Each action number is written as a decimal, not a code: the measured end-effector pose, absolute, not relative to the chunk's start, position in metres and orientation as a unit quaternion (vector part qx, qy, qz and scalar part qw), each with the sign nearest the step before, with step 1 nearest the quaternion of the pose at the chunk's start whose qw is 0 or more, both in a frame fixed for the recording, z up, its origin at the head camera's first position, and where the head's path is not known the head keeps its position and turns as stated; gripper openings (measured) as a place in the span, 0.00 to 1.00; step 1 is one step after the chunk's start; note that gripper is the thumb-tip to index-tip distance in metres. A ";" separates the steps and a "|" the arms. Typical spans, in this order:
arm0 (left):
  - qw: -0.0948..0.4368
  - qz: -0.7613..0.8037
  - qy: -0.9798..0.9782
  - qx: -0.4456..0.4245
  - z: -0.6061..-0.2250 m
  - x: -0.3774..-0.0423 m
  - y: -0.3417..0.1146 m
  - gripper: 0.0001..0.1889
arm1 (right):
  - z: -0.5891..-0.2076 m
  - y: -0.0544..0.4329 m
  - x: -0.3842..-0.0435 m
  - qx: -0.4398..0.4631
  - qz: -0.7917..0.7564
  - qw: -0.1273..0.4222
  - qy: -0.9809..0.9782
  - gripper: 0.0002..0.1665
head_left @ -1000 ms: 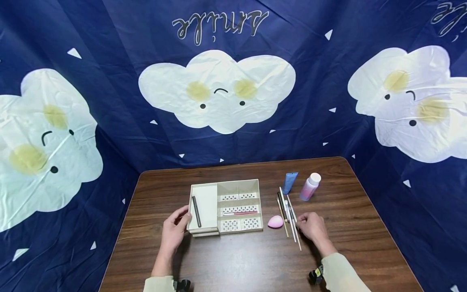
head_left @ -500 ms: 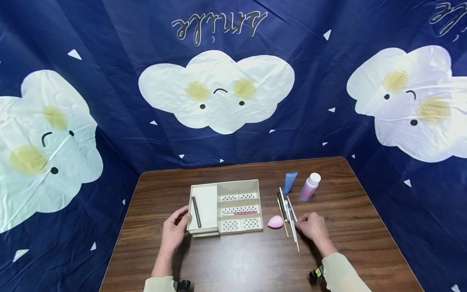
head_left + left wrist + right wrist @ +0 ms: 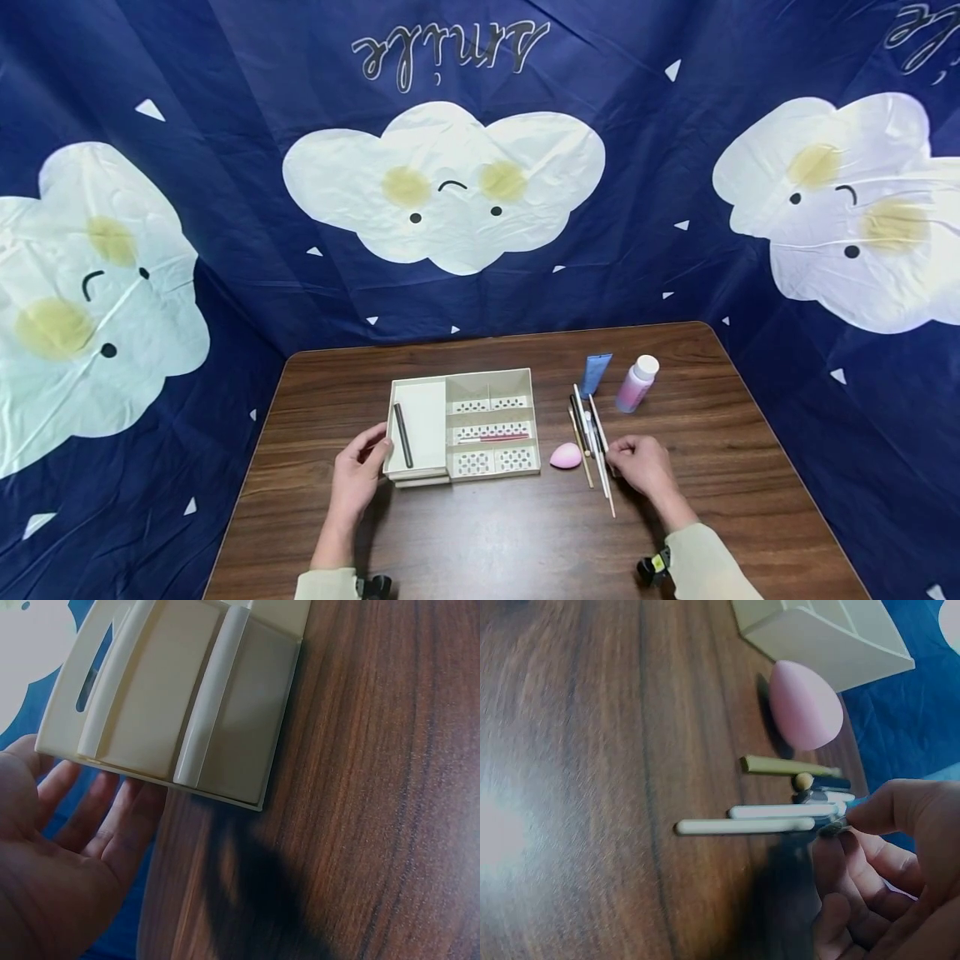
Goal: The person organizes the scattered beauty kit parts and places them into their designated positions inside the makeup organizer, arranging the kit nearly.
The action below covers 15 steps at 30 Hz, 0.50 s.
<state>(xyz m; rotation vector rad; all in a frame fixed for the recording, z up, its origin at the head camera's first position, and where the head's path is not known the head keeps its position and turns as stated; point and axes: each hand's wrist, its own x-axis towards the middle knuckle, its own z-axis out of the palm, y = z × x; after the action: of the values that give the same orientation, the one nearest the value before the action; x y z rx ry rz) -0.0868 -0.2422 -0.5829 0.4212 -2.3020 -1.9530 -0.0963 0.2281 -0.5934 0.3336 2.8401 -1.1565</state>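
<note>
In the head view my left hand lies at the left side of a cream organizer box, its fingers along the outer wall in the left wrist view. My right hand is over a bundle of slim makeup brushes right of the box. Thumb and fingertips pinch a makeup brush at its dark section in the right wrist view; its pale handle points away from the hand. Beside the bundle sits a pink makeup sponge. The bristles of the pinched brush are hidden by the hand.
A black pen-like stick lies on the box's flat left section, and a red-and-white stick in its middle compartment. Behind the brushes stand a blue tube and a pink-purple bottle with a white cap. Blue cloth surrounds the wooden table.
The brush at my right hand has turned slightly, its near end shifting left and its far end showing more. The left hand and the box have stayed in place.
</note>
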 end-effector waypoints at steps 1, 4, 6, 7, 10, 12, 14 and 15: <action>0.047 -0.640 -0.754 0.138 -0.583 -0.087 -0.242 0.18 | -0.592 0.227 -0.097 0.109 -0.378 0.029 0.919 0.03; 0.047 -0.638 -0.756 0.138 -0.582 -0.086 -0.242 0.18 | -0.587 0.224 -0.098 0.107 -0.385 0.027 0.916 0.03; 0.046 -0.640 -0.755 0.138 -0.581 -0.086 -0.241 0.18 | -0.584 0.222 -0.098 0.103 -0.391 0.024 0.914 0.03; 0.045 -0.641 -0.754 0.139 -0.581 -0.086 -0.241 0.18 | -0.583 0.221 -0.098 0.100 -0.398 0.024 0.912 0.04; 0.038 -0.641 -0.753 0.145 -0.581 -0.087 -0.242 0.18 | -0.579 0.218 -0.098 0.089 -0.422 0.023 0.902 0.06; 0.032 -0.639 -0.753 0.150 -0.582 -0.088 -0.242 0.19 | -0.576 0.215 -0.098 0.082 -0.438 0.022 0.895 0.07; 0.025 -0.636 -0.756 0.154 -0.582 -0.089 -0.243 0.19 | -0.574 0.213 -0.099 0.074 -0.444 0.018 0.893 0.08; 0.023 -0.636 -0.756 0.155 -0.582 -0.089 -0.243 0.19 | -0.573 0.212 -0.099 0.070 -0.446 0.015 0.892 0.08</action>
<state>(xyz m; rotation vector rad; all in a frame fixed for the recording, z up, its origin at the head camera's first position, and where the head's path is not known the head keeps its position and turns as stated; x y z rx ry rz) -0.0891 -0.2433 -0.5822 0.4787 -2.3413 -1.9679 -0.0989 0.2120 -0.5733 0.2192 2.7761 -1.3893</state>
